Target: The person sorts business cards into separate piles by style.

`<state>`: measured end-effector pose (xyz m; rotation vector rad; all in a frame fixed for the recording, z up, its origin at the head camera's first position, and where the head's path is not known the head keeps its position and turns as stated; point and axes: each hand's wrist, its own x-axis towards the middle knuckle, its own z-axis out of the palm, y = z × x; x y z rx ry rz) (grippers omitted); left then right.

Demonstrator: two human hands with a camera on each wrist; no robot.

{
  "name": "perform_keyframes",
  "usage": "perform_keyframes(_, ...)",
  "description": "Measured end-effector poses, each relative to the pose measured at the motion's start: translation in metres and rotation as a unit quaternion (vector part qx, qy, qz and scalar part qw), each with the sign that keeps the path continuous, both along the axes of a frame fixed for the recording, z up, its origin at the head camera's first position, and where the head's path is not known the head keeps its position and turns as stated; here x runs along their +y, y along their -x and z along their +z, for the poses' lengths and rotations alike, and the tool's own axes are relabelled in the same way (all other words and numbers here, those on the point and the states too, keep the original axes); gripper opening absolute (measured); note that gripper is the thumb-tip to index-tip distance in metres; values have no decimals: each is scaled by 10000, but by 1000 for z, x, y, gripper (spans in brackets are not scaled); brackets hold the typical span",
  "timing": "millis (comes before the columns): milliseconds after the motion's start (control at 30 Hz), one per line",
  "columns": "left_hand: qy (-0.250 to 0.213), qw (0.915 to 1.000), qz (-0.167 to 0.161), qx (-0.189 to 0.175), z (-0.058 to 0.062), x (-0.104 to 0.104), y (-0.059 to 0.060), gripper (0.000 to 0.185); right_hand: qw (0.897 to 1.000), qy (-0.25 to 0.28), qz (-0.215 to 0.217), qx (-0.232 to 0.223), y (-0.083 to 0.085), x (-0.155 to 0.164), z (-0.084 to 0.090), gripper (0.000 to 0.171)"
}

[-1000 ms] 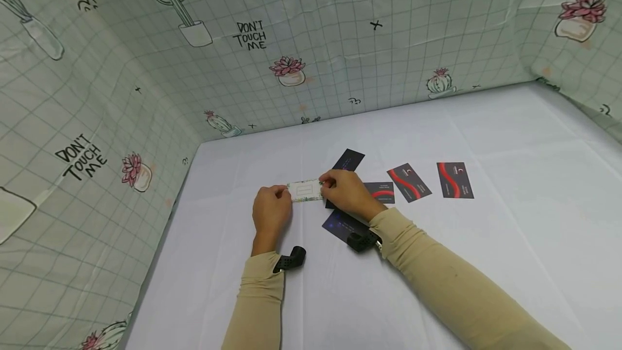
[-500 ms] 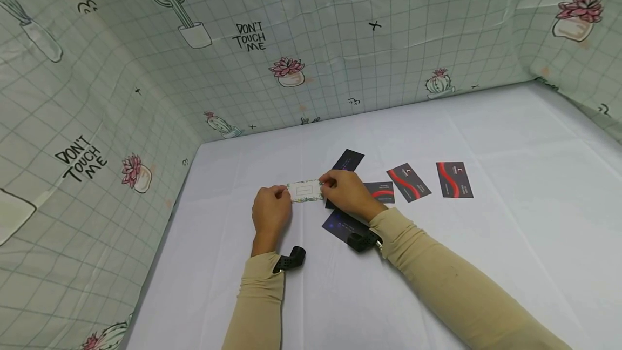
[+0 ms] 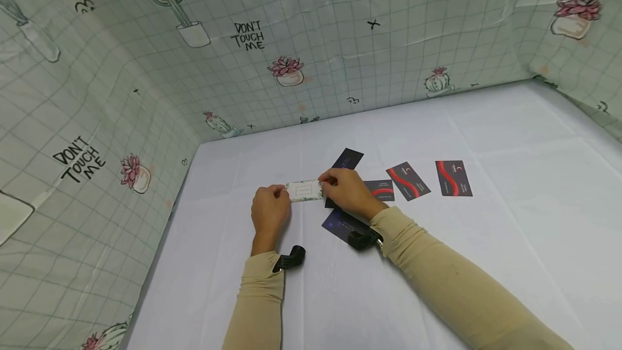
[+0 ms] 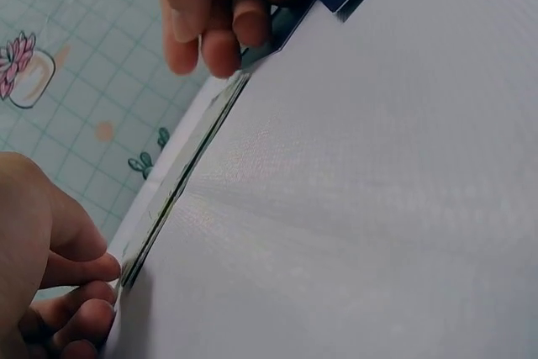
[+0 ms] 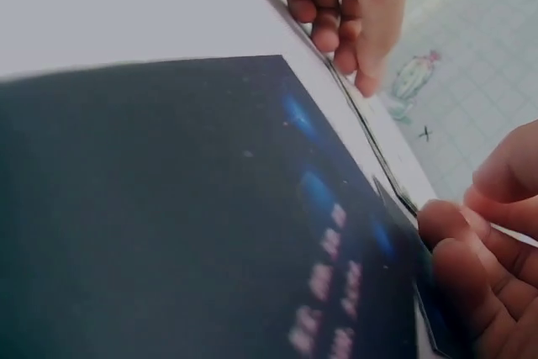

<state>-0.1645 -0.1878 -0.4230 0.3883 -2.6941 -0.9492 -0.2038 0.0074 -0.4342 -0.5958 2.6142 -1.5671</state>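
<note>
White floral-edged card (image 3: 304, 190) stays pinched at its ends by left hand (image 3: 269, 213) and right hand (image 3: 347, 193), unmoved above the table (image 3: 486, 231); nothing progresses.

We hold both arms forward, sleeves to the wrists; our left hand (image 3: 270, 212) and right hand (image 3: 347, 193) sit close together, fingertips curled in a pinch.

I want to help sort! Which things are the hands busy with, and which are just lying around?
Busy with: white card, pinched by left hand and right hand.

Lying around: blue cards; red-striped cards; tablecloth.
</note>
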Motion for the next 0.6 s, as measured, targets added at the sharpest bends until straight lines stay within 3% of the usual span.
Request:
perform_keyframes(133, -55, 9998, 113, 125, 1, 2, 2, 28, 9997, 173, 147, -109, 0, 5, 6, 23)
perform_keyframes(267, 169, 9988, 44, 467, 0, 4, 1, 28, 9996, 177, 195, 79, -3, 11, 11, 24)
perform_keyframes(400, 392, 9960, -297, 747, 2, 12, 2, 26, 9996, 88, 142, 227, -4, 23, 18, 24)
perform_keyframes(600, 478, 9884, -1151, 871, 2, 27, 1, 21, 9995, -98, 174, 228, -2, 45, 19, 23)
